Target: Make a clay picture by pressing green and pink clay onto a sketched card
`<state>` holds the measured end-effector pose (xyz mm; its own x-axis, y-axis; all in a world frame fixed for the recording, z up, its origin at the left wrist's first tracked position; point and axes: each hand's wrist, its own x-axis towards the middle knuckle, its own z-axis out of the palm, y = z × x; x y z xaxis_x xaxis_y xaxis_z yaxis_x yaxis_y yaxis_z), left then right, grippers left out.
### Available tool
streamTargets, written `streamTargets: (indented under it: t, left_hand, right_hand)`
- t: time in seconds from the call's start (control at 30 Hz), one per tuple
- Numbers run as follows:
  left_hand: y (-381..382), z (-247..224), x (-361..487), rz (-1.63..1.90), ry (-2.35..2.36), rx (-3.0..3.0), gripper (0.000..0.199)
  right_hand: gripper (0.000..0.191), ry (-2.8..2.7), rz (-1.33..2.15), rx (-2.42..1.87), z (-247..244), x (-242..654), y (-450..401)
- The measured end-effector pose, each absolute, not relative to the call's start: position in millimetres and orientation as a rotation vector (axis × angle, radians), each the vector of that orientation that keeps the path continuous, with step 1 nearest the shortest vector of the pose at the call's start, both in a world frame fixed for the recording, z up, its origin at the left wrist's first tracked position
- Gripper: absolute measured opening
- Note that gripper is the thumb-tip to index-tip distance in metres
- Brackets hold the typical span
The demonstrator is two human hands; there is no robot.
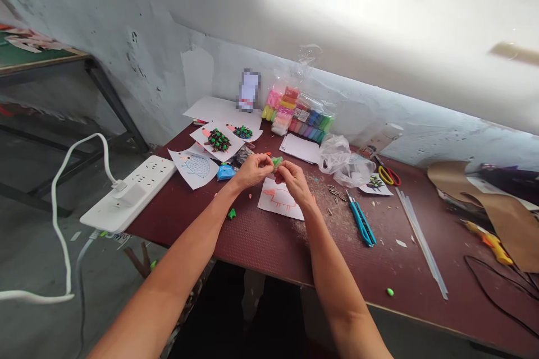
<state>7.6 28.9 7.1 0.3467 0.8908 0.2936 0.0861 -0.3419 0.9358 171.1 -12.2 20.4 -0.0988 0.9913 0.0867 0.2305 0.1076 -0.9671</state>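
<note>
Held item: a small, crumpled, pale-green piece, raised over the table. The left hand and right hand each pinch one side between thumb and forefinger. Judged light, soft, easily torn; best gripped by its edges. From it, the white paper sheet with orange animal drawing lies at six o'clock, the dark-red table's front edge beyond; teal-handled metal snips at four. Room exists at five, between sheet and snips.

1. Green piece: fingers of left hand and right hand covered part; exact shape was too small to tell.
2. Sheet with orange drawing: upper right corner lay hidden behind right hand.
3. Phone-shaped object: blurred, screen was unreadable.
4. White cord ran out past left edge; counter, past right.
</note>
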Motion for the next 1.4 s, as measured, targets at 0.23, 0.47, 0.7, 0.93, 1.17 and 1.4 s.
streamTargets:
  t: [0.23, 0.47, 0.7, 0.93, 1.17, 1.4]
  left_hand:
    - [26, 4, 12, 1.084, 0.938, 1.690, 0.012]
    - [24, 2, 13, 1.118, 0.935, 1.704, 0.013]
    - [25, 3, 14, 1.135, 0.927, 1.661, 0.012]
    - [24, 4, 13, 1.069, 0.876, 1.631, 0.026]
    - [24, 8, 11, 1.012, 0.713, 1.586, 0.043]
    - [25, 8, 10, 1.056, 0.814, 1.725, 0.020]
  right_hand:
    - [0.027, -1.551, 0.908, -1.337, 15, 168, -14]
    - [0.032, -1.497, 0.844, -1.353, 15, 171, -14]
    - [0.046, -1.445, 1.008, -1.227, 20, 175, -11]
    - [0.052, -1.438, 1.050, -1.218, 20, 175, -11]
    - [0.047, -1.535, 0.919, -1.215, 18, 179, -9]
    - [0.039, -1.585, 0.905, -1.227, 16, 176, -11]
